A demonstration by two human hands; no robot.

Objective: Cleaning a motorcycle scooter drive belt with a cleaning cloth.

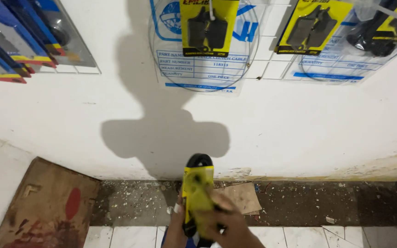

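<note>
Both our hands are wrapped round the belt pack: right hand clamped over the yellow sleeve, left hand cupping it from behind, low at the frame's bottom above the tiled floor. The black rubber belt sticking out looks light and bendy, the sleeve probably slick, so gripping mid-sleeve seems safest. Wrists angled upward toward the wall.
</note>
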